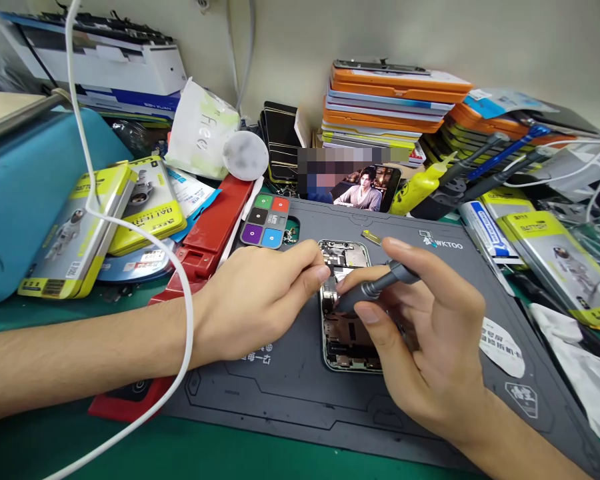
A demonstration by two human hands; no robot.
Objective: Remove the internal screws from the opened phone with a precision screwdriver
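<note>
An opened phone [353,333] lies on the dark grey work mat [260,407], its inner parts showing. My left hand [265,287] is closed at the phone's upper left edge, thumb and forefinger pinched together; what they hold is too small to make out. My right hand [430,333] grips a dark grey screwdriver [370,290] between thumb and fingers, slanted over the middle of the phone. The driver's tip is hidden behind the fingers. Just above the phone sits a small yellow piece [371,237].
A colored screw tray [265,223] sits behind my left hand. A red tool [215,227] and a white cable [187,320] are at left. Battery boxes [75,233] flank the mat. Behind stand a lit phone [370,189], a yellow bottle [420,183] and stacked boxes [380,100].
</note>
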